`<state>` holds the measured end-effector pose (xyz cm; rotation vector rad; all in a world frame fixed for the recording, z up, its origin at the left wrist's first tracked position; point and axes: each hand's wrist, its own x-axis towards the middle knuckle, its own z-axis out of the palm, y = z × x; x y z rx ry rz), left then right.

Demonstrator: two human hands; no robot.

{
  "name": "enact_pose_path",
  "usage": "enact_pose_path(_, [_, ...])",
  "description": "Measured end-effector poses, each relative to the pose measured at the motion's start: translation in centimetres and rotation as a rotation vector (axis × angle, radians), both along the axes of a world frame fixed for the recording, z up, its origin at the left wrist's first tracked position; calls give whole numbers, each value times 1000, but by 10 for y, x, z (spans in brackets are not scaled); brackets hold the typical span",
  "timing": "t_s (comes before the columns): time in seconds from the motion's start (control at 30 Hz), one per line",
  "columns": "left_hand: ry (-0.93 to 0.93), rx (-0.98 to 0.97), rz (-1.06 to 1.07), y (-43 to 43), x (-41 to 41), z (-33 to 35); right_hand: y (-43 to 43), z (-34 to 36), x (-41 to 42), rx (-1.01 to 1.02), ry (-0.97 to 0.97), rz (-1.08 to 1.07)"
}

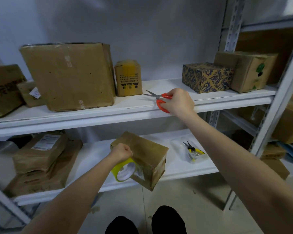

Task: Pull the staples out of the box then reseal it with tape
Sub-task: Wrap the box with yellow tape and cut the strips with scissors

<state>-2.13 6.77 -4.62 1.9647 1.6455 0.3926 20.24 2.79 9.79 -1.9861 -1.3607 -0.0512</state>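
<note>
On the lower shelf [95,157], creased cardboard box [147,154].

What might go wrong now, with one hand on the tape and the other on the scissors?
The box overhangs the edge of the lower shelf, steadied only by the left hand gripping the tape roll; it could tip off. The right hand holds the scissors; bringing their bare blades down past the left arm risks a nick.

single head view, wide-angle, looking forward and down, near shelves [134,106].
</note>
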Motion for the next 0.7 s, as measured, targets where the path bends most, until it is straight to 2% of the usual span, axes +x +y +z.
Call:
enact_pose_path(0.1, [0, 0, 7, 2, -6, 2, 13, 21, -8, -198, -113, 26])
enact_pose_path(0.17, [12, -7, 9, 4, -10, 1, 20, 30, -11, -287, -113, 38])
enact_pose_path(0.4, [17, -19, 11, 5, -13, -1, 29, 47, -10, -457, -90, 142])
enact_pose_path(0.6, [-3, -31, -1, 4, -12, -2, 32, 46, -12, -320, 15, 179])
enact_pose_path(0.7, [-7, -40, -3, 3, -13, -4, 27, 27, -19, 52, 73, 206])
